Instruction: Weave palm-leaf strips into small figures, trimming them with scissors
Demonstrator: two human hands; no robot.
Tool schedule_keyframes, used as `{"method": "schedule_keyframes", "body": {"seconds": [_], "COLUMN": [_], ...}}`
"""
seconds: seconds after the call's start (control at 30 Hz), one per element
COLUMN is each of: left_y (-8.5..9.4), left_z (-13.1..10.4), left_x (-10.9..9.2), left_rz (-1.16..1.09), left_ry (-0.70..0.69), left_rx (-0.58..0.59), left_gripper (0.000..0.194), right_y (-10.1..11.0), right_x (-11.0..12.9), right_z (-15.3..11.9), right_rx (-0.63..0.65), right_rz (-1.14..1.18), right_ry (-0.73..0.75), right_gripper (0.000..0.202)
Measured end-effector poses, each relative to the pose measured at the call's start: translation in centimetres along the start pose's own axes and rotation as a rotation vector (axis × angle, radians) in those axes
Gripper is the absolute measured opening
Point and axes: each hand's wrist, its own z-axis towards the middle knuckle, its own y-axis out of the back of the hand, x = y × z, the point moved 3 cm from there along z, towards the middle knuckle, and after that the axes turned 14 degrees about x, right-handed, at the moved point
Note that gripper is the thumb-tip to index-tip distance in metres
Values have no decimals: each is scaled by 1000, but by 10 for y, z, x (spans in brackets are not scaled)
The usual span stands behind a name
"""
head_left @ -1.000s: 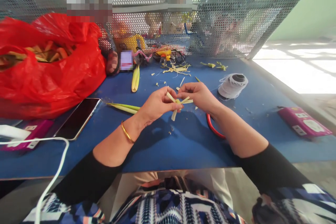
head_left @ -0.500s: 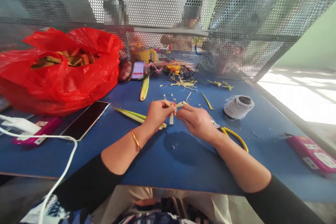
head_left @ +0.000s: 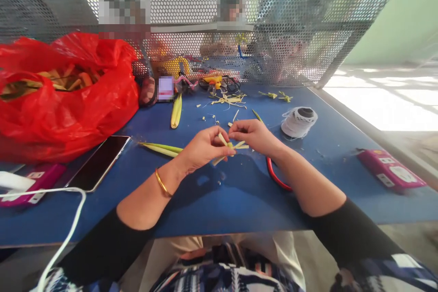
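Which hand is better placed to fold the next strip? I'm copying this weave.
Probably the right hand: its fingertips pinch the loose strip ends, while the left hand grips the leaf weave.

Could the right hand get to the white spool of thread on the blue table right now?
Probably yes: the white spool of thread sits just beyond the right hand with bare table between, though that hand is pinching pale leaf strips.

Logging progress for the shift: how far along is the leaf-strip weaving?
Done: two small green folded pieces lie at the far edge of the blue table, with trimmings nearby. In hand: left hand and right hand both pinch a partly folded leaf-strip piece, loose ends sticking out. Left: uncut leaves lie beside the left hand, and the red bag holds more strips.
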Motion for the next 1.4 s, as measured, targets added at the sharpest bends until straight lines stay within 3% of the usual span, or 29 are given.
{"method": "schedule_keyframes", "body": {"seconds": [0.07,0.17,0.4,0.5,0.6,0.7,0.87,1.0,1.23,1.4], "left_y": [0,4,21,23,19,14,5,2,10,18], "left_z": [0,0,2,2,3,1,-2,-3,-2,0], "left_x": [-1,-2,2,2,1,-1,-4,-5,-3,-1], "left_rz": [-12,-31,-51,-27,24,36,45,26,-16,2], "left_ry": [-11,-52,-105,-121,-104,-67,0,-15,-77,-92], "left_rx": [-26,-112,-401,-442,-344,-206,11,55,-170,-394], "left_gripper": [39,34,33,31,28,30,32,31,35,38], "right_y": [-5,-6,-12,-20,-20,-12,0,-1,-12,-21], "right_x": [-6,-12,-9,4,17,23,19,9,-9,-10], "right_z": [1,0,1,-3,-9,-12,-9,-4,0,1], "right_rx": [74,67,-18,-81,-159,-194,-132,-24,-52,-100], "right_rz": [126,144,-67,-184,-311,-377,-254,-37,158,119], "right_ry": [-118,-180,-65,64,219,272,174,52,-138,-199], "right_gripper": [21,25,25,19,18,17,17,22,20,22]}}
